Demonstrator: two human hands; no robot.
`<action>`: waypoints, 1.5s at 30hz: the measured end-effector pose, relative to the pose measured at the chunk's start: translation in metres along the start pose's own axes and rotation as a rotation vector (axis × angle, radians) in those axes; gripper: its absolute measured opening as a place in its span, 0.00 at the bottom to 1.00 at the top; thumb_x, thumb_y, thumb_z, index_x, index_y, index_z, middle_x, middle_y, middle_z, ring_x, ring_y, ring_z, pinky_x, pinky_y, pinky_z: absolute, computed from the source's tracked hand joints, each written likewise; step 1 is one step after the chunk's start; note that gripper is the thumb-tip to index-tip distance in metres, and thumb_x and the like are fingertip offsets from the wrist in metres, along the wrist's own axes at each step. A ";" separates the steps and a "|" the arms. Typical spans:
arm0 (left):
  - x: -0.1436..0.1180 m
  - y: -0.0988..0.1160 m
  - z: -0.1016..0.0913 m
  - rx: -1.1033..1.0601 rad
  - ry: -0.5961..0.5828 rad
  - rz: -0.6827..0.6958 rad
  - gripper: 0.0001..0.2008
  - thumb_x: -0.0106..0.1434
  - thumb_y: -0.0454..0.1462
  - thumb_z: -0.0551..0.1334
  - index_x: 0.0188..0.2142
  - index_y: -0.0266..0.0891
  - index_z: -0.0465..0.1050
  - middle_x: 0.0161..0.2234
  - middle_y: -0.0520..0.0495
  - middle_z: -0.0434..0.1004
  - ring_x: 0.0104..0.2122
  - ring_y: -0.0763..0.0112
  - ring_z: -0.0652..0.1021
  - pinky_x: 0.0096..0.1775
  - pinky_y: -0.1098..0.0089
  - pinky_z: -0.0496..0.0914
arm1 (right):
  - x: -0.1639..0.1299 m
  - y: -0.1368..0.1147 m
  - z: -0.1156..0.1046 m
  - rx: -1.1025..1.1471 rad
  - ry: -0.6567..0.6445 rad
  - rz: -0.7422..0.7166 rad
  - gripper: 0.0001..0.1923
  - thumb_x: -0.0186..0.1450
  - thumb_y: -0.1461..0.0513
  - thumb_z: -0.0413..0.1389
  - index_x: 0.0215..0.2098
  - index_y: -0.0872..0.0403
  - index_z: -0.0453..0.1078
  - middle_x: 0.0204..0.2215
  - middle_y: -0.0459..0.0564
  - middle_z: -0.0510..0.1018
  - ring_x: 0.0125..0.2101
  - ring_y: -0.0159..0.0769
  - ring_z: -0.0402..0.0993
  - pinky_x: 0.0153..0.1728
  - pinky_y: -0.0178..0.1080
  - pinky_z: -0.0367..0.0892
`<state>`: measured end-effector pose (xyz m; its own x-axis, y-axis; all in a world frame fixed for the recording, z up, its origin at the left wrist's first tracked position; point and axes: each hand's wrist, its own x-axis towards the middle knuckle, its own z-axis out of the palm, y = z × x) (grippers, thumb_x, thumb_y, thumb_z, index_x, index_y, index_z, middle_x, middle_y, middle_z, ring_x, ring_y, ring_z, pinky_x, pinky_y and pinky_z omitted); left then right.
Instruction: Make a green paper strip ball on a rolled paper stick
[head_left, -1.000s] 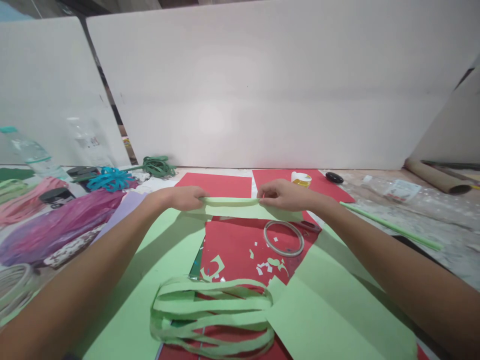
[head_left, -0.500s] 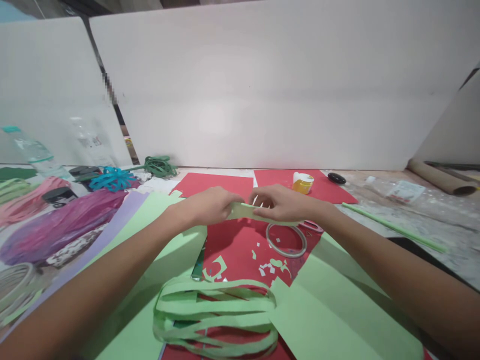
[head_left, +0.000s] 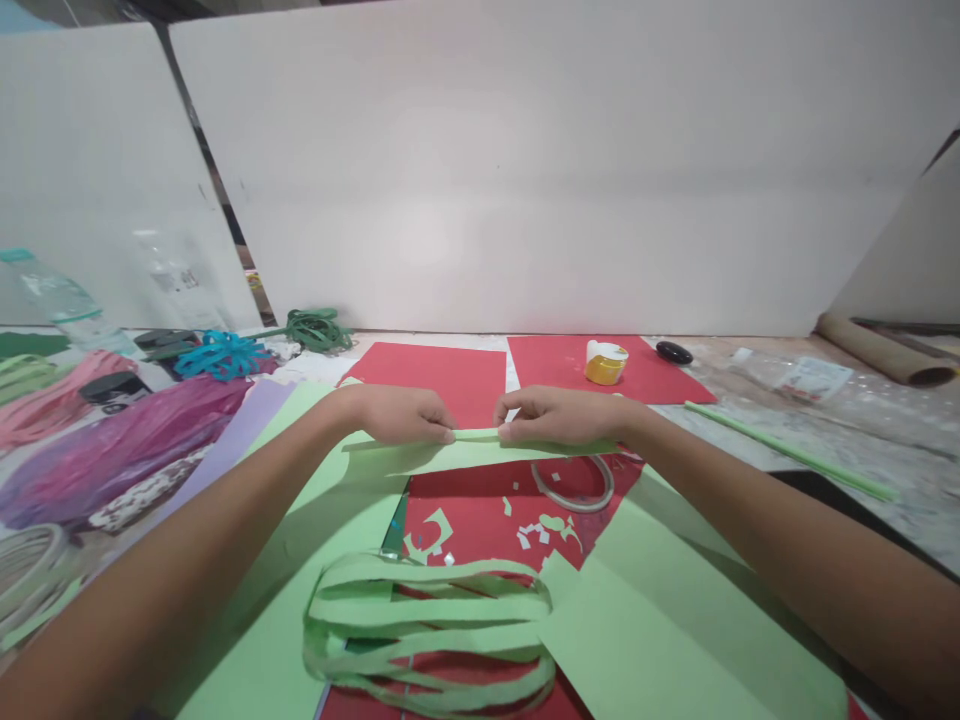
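Note:
A light green paper strip point(head_left: 450, 458) stretches across the middle, its upper edge folded or rolled over. Fingers of my left hand point(head_left: 401, 412) pinch that edge left of centre. A short gap away, my right hand point(head_left: 566, 414) grips the same edge between thumb and fingers. Behind the strip's right part, a roll of tape point(head_left: 549, 492) lies on red paper point(head_left: 480, 515), partly covered. Closer to me rests a coil of green paper strips point(head_left: 435, 607). Small paper scraps point(head_left: 544, 530) are scattered between the coil and the tape.
Green sheets point(head_left: 697, 610) lie on both sides. At the back stands a yellow-and-white tub point(head_left: 606, 363) near a black oval object point(head_left: 674, 352). A thin green stick point(head_left: 787, 450), cardboard tube point(head_left: 885, 350) and plastic bottle point(head_left: 795, 375) are on the right; pink plastic bag point(head_left: 150, 435) left.
The strip has turned so its broad face shows, and its left end now reaches further left. My hands have dropped slightly, and the fingers of both now pinch the upper edge.

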<state>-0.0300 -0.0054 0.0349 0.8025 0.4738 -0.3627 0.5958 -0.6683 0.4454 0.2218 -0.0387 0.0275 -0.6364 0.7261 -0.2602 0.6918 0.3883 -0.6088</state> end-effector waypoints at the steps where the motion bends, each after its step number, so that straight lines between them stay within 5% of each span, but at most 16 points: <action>1: 0.002 0.000 0.003 0.039 0.028 -0.022 0.14 0.66 0.41 0.52 0.28 0.39 0.70 0.26 0.52 0.69 0.25 0.72 0.67 0.30 0.71 0.61 | 0.004 0.001 0.005 -0.022 0.033 -0.005 0.16 0.66 0.49 0.50 0.39 0.51 0.70 0.33 0.48 0.75 0.30 0.34 0.67 0.28 0.34 0.60; 6: 0.011 0.008 0.017 0.190 0.229 -0.171 0.12 0.62 0.39 0.55 0.35 0.43 0.78 0.31 0.47 0.78 0.28 0.68 0.73 0.30 0.70 0.62 | 0.019 0.005 0.029 -0.199 0.169 -0.117 0.12 0.66 0.56 0.49 0.29 0.53 0.66 0.23 0.44 0.69 0.24 0.30 0.61 0.25 0.35 0.54; 11: 0.016 0.014 0.022 0.275 0.294 -0.198 0.10 0.59 0.38 0.59 0.35 0.45 0.80 0.31 0.46 0.80 0.29 0.66 0.76 0.31 0.70 0.63 | 0.016 -0.003 0.040 -0.210 0.198 -0.055 0.13 0.66 0.58 0.47 0.24 0.54 0.61 0.19 0.43 0.66 0.21 0.28 0.57 0.22 0.35 0.50; 18: -0.001 -0.012 0.022 0.330 0.310 -0.260 0.10 0.55 0.33 0.58 0.30 0.44 0.79 0.28 0.49 0.79 0.26 0.68 0.74 0.28 0.70 0.59 | 0.052 -0.012 0.042 -0.303 0.297 -0.108 0.06 0.61 0.63 0.50 0.27 0.53 0.66 0.24 0.45 0.72 0.23 0.30 0.59 0.24 0.35 0.49; 23: -0.013 -0.025 0.032 0.460 0.371 -0.372 0.08 0.52 0.30 0.57 0.22 0.42 0.72 0.19 0.50 0.72 0.19 0.70 0.67 0.25 0.67 0.53 | 0.075 -0.012 0.035 -0.388 0.209 -0.179 0.05 0.57 0.67 0.51 0.24 0.54 0.66 0.21 0.46 0.71 0.22 0.30 0.59 0.24 0.36 0.48; 34: -0.023 -0.024 0.054 0.628 0.428 -0.385 0.10 0.58 0.28 0.53 0.29 0.38 0.72 0.32 0.42 0.75 0.31 0.62 0.74 0.29 0.67 0.58 | 0.060 -0.023 0.046 -0.759 0.252 -0.129 0.08 0.62 0.68 0.48 0.28 0.55 0.67 0.28 0.52 0.72 0.23 0.33 0.58 0.24 0.39 0.44; 45: -0.049 -0.068 0.043 0.536 0.455 -0.447 0.10 0.55 0.31 0.55 0.30 0.42 0.76 0.31 0.46 0.79 0.31 0.64 0.76 0.31 0.70 0.61 | 0.054 -0.017 0.044 -0.746 0.213 -0.007 0.07 0.60 0.71 0.49 0.28 0.55 0.63 0.27 0.50 0.69 0.23 0.31 0.58 0.23 0.37 0.46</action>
<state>-0.1109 -0.0081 -0.0132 0.4968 0.8679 0.0049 0.8580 -0.4902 -0.1534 0.1606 -0.0312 -0.0085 -0.6147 0.7863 -0.0627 0.7827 0.6178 0.0751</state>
